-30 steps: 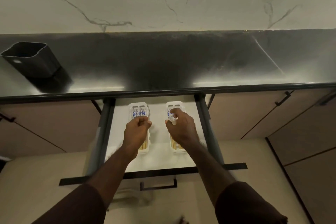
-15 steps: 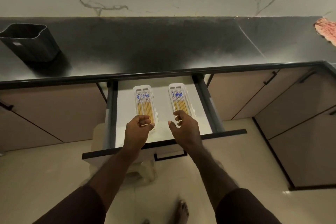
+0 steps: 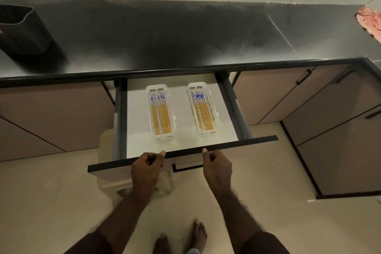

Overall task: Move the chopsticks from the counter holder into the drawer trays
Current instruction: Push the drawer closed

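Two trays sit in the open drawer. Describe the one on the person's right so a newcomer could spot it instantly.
Start at the dark counter, then drop to the open drawer pulled out beneath it. Two white trays of yellow chopsticks lie on its pale floor; the right tray is the one nearer the drawer's right rail, above the right hand. Unlike the left tray, it sits slightly angled.

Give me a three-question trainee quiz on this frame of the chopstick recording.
1. True or false: both white trays hold chopsticks.
2. What do the left hand and right hand touch? A) trays B) drawer front C) black holder
3. Which way do the chopsticks' blue-patterned ends point?

Key: 1 true. 2 B. 3 Toward the counter, away from the person.
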The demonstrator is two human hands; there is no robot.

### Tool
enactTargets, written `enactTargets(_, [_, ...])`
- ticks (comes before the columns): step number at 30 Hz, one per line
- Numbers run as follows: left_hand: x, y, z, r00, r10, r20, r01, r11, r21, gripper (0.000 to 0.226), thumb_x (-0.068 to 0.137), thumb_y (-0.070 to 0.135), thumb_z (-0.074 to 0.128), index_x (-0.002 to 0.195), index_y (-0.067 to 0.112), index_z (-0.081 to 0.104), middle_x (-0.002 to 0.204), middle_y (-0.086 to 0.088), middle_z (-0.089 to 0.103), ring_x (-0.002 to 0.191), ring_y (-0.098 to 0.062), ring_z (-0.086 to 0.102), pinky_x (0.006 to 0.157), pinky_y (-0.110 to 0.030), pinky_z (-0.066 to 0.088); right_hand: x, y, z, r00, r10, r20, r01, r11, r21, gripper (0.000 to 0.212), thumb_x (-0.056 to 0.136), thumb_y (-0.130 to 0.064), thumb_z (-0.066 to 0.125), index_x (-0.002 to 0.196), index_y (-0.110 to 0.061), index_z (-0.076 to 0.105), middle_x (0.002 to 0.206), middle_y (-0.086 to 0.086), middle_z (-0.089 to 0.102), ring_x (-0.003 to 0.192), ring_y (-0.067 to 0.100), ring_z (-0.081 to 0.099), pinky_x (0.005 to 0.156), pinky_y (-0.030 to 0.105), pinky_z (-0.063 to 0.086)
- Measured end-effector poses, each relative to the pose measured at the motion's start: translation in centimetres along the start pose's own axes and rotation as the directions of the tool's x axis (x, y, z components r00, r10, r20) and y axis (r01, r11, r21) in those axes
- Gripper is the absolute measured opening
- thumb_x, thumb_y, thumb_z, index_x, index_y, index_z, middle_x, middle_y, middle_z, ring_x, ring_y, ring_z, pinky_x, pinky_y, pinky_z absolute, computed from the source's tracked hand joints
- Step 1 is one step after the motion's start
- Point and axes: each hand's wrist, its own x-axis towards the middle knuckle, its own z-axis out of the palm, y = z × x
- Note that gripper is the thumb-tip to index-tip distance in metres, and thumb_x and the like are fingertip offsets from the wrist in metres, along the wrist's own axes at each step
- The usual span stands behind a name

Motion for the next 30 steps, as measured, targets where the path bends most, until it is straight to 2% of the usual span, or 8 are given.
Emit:
enactTargets(4, [0.4, -1.1, 0.2, 0.996, -0.088, 0.001, 0.088, 0.996, 0.012, 0.019, 0.083, 0.029, 0.075, 0.077, 0.011, 0.07, 0.074, -0.01, 0.072, 0.075, -0.027, 0.068, 0.072, -0.037, 0.056, 0.4, 1.1, 1.2, 0.992, 0.111, 0.052, -0.115, 0.99, 0.076, 0.031, 0.103, -0.037, 0.046, 0.113, -0.012, 0.061, 0.091, -0.003, 0.063, 0.081, 0.012, 0.056, 0.074, 0.026, 0.043])
enactTargets(7, [0.4, -1.3, 0.4, 0.992, -0.122, -0.014, 0.123, 0.992, 0.016, 0.021, 0.083, 0.026, 0.075, 0.074, 0.008, 0.069, 0.072, -0.014, 0.069, 0.066, -0.024, 0.063, 0.061, -0.03, 0.052, 0.7, 1.8, 2.0, 0.975, 0.206, 0.083, -0.217, 0.963, 0.16, 0.04, 0.101, -0.043, 0.047, 0.129, -0.015, 0.052, 0.111, 0.006, 0.06, 0.095, 0.018, 0.051, 0.082, 0.032, 0.044])
enactTargets(9, [0.2, -1.4, 0.4, 0.994, -0.106, -0.032, 0.108, 0.993, 0.046, 0.019, 0.083, 0.025, 0.075, 0.071, 0.011, 0.068, 0.069, -0.01, 0.068, 0.061, -0.019, 0.06, 0.058, -0.027, 0.048, 1.0, 2.3, 2.6, 0.952, 0.288, 0.106, -0.305, 0.928, 0.215, 0.042, 0.098, -0.051, 0.049, 0.128, -0.021, 0.049, 0.118, 0.01, 0.057, 0.096, 0.021, 0.052, 0.078, 0.036, 0.048])
enactTargets(13, [0.1, -1.9, 0.7, 0.996, -0.08, -0.041, 0.083, 0.992, 0.097, 0.022, 0.081, 0.021, 0.077, 0.064, 0.025, 0.063, 0.066, -0.001, 0.067, 0.066, -0.023, 0.065, 0.069, -0.038, 0.055, 1.5, 2.7, 3.3, 0.886, 0.411, 0.213, -0.461, 0.827, 0.322, 0.041, 0.094, -0.057, 0.049, 0.122, -0.027, 0.045, 0.111, 0.006, 0.054, 0.09, 0.021, 0.053, 0.085, 0.047, 0.054])
enactTargets(16, [0.3, -2.2, 0.8, 0.994, -0.105, -0.018, 0.106, 0.99, 0.093, 0.004, 0.083, 0.011, 0.075, 0.086, 0.012, 0.072, 0.077, -0.005, 0.069, 0.078, -0.025, 0.067, 0.078, -0.039, 0.056, 2.1, 2.6, 3.8, 0.847, 0.441, 0.298, -0.532, 0.725, 0.437, 0.032, 0.097, -0.049, 0.052, 0.119, -0.027, 0.044, 0.106, 0.005, 0.054, 0.097, 0.027, 0.059, 0.089, 0.049, 0.055])
enactTargets(20, [1.0, -2.2, 1.3, 0.986, -0.166, 0.024, 0.164, 0.983, 0.081, 0.026, 0.082, 0.003, 0.073, 0.106, 0.01, 0.069, 0.095, -0.003, 0.068, 0.091, -0.02, 0.063, 0.088, -0.038, 0.054, 3.3, 1.7, 4.3, 0.821, 0.456, 0.345, -0.571, 0.638, 0.516, 0.03, 0.097, -0.041, 0.055, 0.121, -0.026, 0.044, 0.12, 0.009, 0.056, 0.106, 0.029, 0.06, 0.095, 0.05, 0.053])
enactTargets(26, [3.9, -1.8, 2.1, 0.948, -0.307, 0.083, 0.305, 0.951, 0.041, 0.01, 0.087, 0.009, 0.069, 0.096, 0.013, 0.071, 0.093, -0.005, 0.071, 0.092, -0.025, 0.065, 0.069, -0.032, 0.054, 6.3, 0.6, 5.3, 0.743, 0.443, 0.503, -0.661, 0.365, 0.655, 0.033, 0.096, -0.029, 0.061, 0.123, -0.023, 0.043, 0.128, 0.018, 0.053, 0.12, 0.036, 0.053, 0.103, 0.053, 0.046])
enactTargets(30, [5.4, -1.7, 3.3, 0.907, -0.415, 0.074, 0.419, 0.906, -0.049, 0.011, 0.089, 0.003, 0.063, 0.089, 0.011, 0.07, 0.095, -0.011, 0.072, 0.091, -0.027, 0.065, 0.081, -0.041, 0.054, 9.2, -0.2, 6.6, 0.704, 0.463, 0.539, -0.688, 0.257, 0.679, 0.033, 0.099, -0.013, 0.057, 0.127, -0.023, 0.042, 0.129, 0.019, 0.054, 0.113, 0.034, 0.056, 0.104, 0.054, 0.046])
